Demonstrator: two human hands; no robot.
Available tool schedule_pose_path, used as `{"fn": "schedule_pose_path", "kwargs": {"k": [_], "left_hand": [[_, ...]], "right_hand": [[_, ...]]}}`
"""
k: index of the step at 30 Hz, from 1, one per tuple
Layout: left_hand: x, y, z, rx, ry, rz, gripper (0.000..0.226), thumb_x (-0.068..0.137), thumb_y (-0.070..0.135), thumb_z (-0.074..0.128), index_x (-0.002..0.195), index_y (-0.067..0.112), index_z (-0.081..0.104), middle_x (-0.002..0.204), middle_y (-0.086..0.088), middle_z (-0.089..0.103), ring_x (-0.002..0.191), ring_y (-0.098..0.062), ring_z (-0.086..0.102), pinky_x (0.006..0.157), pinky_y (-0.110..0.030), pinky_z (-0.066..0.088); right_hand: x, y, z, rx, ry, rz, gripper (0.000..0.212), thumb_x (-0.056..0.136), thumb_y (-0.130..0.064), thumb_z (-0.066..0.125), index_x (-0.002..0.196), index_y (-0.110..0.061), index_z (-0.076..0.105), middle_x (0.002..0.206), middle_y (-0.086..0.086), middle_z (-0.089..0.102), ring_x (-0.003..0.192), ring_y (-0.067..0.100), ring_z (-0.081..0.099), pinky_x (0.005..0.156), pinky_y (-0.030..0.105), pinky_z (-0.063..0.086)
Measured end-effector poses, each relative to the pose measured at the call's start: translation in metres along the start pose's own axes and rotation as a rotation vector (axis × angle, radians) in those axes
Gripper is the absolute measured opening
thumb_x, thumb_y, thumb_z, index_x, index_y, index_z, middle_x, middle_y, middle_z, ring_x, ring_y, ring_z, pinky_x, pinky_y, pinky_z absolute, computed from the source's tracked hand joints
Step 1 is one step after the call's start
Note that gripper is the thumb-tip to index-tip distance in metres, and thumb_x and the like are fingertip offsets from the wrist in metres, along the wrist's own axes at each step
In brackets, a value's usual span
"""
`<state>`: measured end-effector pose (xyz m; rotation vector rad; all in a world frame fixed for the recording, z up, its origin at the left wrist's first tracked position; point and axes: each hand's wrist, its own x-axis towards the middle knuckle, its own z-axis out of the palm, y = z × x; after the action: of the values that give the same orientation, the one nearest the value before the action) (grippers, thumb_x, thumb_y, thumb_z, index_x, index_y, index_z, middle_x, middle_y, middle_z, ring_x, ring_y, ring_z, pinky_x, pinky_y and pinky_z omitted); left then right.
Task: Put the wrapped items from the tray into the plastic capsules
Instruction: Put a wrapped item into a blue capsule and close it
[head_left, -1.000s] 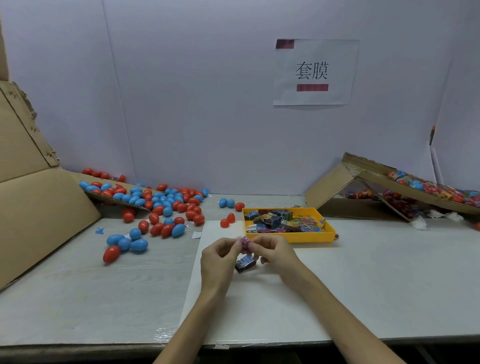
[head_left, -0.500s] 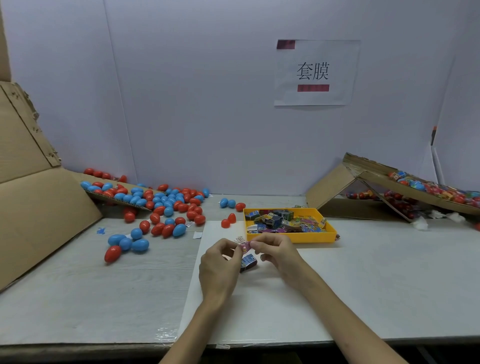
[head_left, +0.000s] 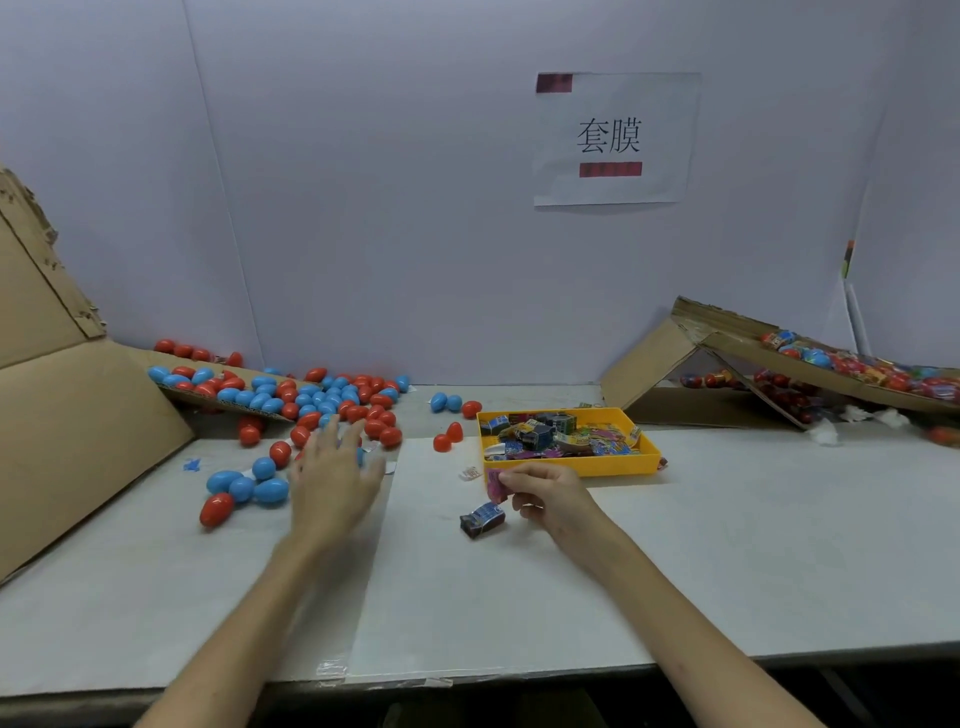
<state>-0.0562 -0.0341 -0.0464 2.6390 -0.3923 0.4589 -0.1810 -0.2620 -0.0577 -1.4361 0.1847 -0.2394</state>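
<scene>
A yellow tray (head_left: 613, 465) full of small wrapped items stands mid-table. My right hand (head_left: 545, 493) pinches a pink wrapped item (head_left: 494, 484) just in front of the tray. A dark blue wrapped item (head_left: 482, 519) lies on the table under that hand's fingertips. My left hand (head_left: 332, 475), blurred and with fingers spread, hovers over loose red and blue plastic capsules (head_left: 244, 486) at the left and holds nothing. More capsules (head_left: 322, 397) are heaped behind it.
A cardboard ramp (head_left: 67, 415) rises at the left, with capsules spilling from its flap. At the right a tilted cardboard chute (head_left: 810, 364) holds wrapped capsules. Two red capsule halves (head_left: 448, 437) and a small paper scrap (head_left: 470, 473) lie left of the tray.
My left hand has let go of the pink item and swung left toward the capsules. My right hand stays put, holding the pink item alone.
</scene>
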Motion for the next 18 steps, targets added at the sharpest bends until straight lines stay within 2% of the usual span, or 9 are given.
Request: {"fn": "schedule_pose_path", "kwargs": {"k": [2,4,6,9,12,15,18], "left_hand": [[0.016,-0.032,-0.002,0.219,-0.162,-0.026,0.064,0.100,0.048,0.044,0.156,0.030,0.018,0.166,-0.005,0.007,0.151,-0.029,0.012,0.119,-0.053,0.017],[0.024,-0.053,-0.001,0.231,-0.252,-0.054,0.062,0.102,0.043,0.043,0.156,0.030,0.018,0.165,-0.006,0.013,0.148,-0.031,0.022,0.117,-0.054,0.026],[0.025,-0.062,0.002,0.174,-0.175,-0.043,0.056,0.101,0.027,0.049,0.153,0.023,0.030,0.159,-0.008,0.030,0.139,-0.030,0.039,0.110,-0.051,0.040],[0.020,-0.061,0.005,0.068,-0.014,-0.038,0.052,0.094,0.005,0.054,0.144,0.014,0.045,0.141,-0.014,0.046,0.122,-0.033,0.051,0.098,-0.046,0.049],[0.015,-0.056,0.004,-0.090,0.078,-0.106,0.055,0.084,-0.009,0.060,0.135,0.008,0.052,0.124,-0.017,0.044,0.112,-0.034,0.049,0.095,-0.045,0.048],[0.016,-0.038,0.001,-0.274,0.105,-0.111,0.050,0.075,-0.015,0.066,0.119,0.009,0.062,0.116,-0.014,0.042,0.111,-0.031,0.046,0.097,-0.041,0.045],[0.015,-0.006,-0.003,-0.554,0.060,-0.094,0.037,0.082,-0.016,0.061,0.106,0.012,0.067,0.117,-0.010,0.052,0.108,-0.024,0.052,0.096,-0.037,0.048]], "right_hand": [[-0.001,0.000,0.001,-0.023,-0.002,-0.005,0.005,0.085,-0.013,0.073,0.083,-0.009,0.077,0.078,0.009,0.071,0.058,0.010,0.056,0.056,0.020,0.043],[0.000,0.000,0.002,-0.024,0.015,0.000,0.005,0.085,-0.012,0.073,0.082,-0.010,0.076,0.077,0.009,0.071,0.058,0.011,0.055,0.056,0.021,0.043],[0.001,0.000,0.002,-0.017,0.027,0.007,0.005,0.086,-0.011,0.072,0.082,-0.009,0.075,0.075,0.008,0.070,0.058,0.012,0.055,0.055,0.021,0.043],[0.001,0.000,0.002,-0.022,0.025,0.008,0.005,0.088,-0.011,0.070,0.085,-0.008,0.073,0.074,0.006,0.070,0.057,0.011,0.055,0.054,0.020,0.042],[0.001,0.000,0.002,-0.008,0.031,0.019,0.004,0.088,-0.010,0.069,0.087,-0.007,0.071,0.072,0.005,0.068,0.056,0.011,0.055,0.052,0.019,0.042],[0.002,0.000,0.002,-0.003,0.035,0.022,0.004,0.088,-0.010,0.069,0.088,-0.007,0.071,0.070,0.005,0.068,0.056,0.012,0.055,0.052,0.019,0.042],[0.002,0.000,0.002,0.007,0.031,0.026,0.003,0.089,-0.009,0.069,0.088,-0.006,0.070,0.070,0.005,0.068,0.055,0.012,0.055,0.050,0.019,0.041]]}}
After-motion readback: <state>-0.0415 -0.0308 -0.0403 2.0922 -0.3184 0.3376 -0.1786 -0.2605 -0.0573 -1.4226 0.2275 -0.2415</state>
